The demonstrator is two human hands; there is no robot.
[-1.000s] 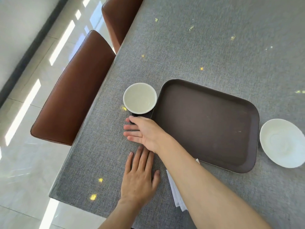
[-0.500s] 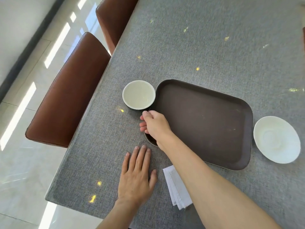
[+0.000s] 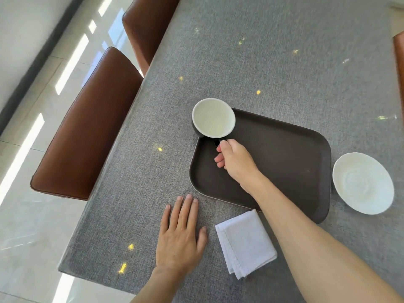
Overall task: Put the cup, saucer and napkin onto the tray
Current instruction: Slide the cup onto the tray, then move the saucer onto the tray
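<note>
A cup (image 3: 213,118), dark outside and cream inside, hangs over the far left corner of the dark brown tray (image 3: 284,154). My right hand (image 3: 235,159) is shut on the cup's handle, over the tray's left part. A white saucer (image 3: 363,182) lies on the table just right of the tray. The folded white napkin (image 3: 246,239) lies on the table in front of the tray, between my two forearms. Left of the napkin, my left hand (image 3: 180,235) rests flat on the table with its fingers spread.
The grey cloth-covered table (image 3: 262,62) runs away from me, its left edge close to my left hand. Two brown leather chairs (image 3: 87,132) stand along that edge. Part of another brown chair (image 3: 399,62) shows at the far right.
My right hand has closed on the cup's handle and carried the cup from the table beside the tray to over its corner. The napkin is now fully uncovered. My left hand has stayed flat.
</note>
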